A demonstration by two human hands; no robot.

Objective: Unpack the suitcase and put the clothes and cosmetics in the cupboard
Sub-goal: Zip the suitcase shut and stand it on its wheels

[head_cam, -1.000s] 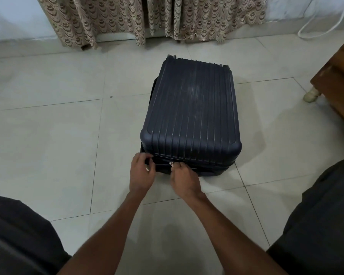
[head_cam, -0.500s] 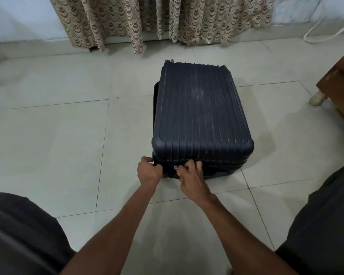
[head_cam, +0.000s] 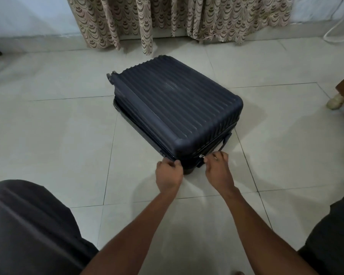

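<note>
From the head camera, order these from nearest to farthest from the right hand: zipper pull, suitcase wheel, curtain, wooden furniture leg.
From the right hand:
1. Zipper pull, at the fingertips on the suitcase's near edge.
2. Furniture leg, far right on the floor.
3. Suitcase wheel, at the case's far left corner; too close to the leg to rank surely.
4. Curtain, along the back wall.

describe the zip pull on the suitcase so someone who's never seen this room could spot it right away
A dark navy ribbed suitcase lies flat on the pale floor tiles in front of the patterned curtain. At its near corner, between the left hand and right hand, sits the zip pull. It is a small silvery metal glint against the dark seam, just left of the right hand's fingers.
</note>
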